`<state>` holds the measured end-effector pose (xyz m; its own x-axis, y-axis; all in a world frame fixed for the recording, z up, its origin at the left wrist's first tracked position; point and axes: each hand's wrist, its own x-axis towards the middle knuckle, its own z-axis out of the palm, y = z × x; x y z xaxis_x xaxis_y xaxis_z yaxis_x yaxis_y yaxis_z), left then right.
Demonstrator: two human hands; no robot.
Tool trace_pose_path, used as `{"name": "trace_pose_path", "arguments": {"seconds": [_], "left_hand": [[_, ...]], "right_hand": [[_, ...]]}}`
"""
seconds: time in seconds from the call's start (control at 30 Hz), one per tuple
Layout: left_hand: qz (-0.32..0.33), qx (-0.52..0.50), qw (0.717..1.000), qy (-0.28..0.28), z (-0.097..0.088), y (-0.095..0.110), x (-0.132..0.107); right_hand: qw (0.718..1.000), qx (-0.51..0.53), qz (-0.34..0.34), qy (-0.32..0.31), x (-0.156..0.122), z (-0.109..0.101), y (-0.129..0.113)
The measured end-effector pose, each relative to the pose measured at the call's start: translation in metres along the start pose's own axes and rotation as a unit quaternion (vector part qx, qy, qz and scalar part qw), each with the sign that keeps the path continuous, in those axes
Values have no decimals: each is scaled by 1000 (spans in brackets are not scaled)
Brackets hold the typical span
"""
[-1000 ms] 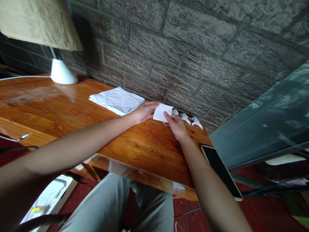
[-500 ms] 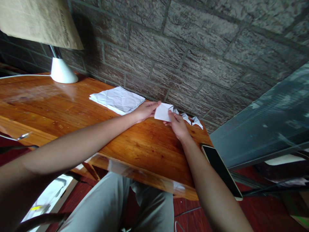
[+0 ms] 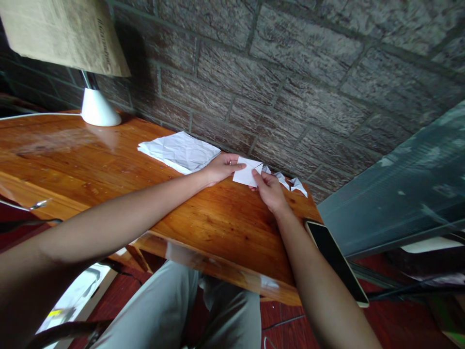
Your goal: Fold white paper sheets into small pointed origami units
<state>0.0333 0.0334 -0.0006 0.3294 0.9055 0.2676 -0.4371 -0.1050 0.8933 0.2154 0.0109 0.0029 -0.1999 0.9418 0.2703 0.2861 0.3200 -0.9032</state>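
A small folded piece of white paper (image 3: 247,173) is held just above the far edge of the wooden table (image 3: 109,165). My left hand (image 3: 221,167) pinches its left side, fingers closed. My right hand (image 3: 268,188) grips its right edge, thumb and fingers pressed on the paper. Behind my right hand lie a few small folded white paper shapes (image 3: 292,183) against the brick wall.
A stack of crumpled white paper sheets (image 3: 179,151) lies left of my hands. A lamp with a white base (image 3: 96,109) and tan shade (image 3: 61,31) stands at the back left. A dark phone (image 3: 336,261) overhangs the table's right edge. My grey-trousered legs are under the table.
The paper piece has been folded smaller, with a flap turned between my fingers. Both hands stay in about the same place; the view has shifted a little.
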Motion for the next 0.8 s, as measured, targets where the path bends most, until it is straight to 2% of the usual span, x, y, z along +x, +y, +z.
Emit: {"name": "trace_pose_path", "arguments": {"seconds": [0.47,0.53,0.67,0.8], "left_hand": [[-17,9,1000,24,-5,-4,2],[-24,5,999,31,-4,-4,1],[-46,-24,997,57,-1,-5,0],[-64,-42,992,95,3,-2,0]], "right_hand": [[1000,-8,-16,-16,-1,0,-2],[999,-28,-33,15,0,1,1],[975,-110,-105,160,2,1,2],[959,-157,-137,192,0,0,-1]]}}
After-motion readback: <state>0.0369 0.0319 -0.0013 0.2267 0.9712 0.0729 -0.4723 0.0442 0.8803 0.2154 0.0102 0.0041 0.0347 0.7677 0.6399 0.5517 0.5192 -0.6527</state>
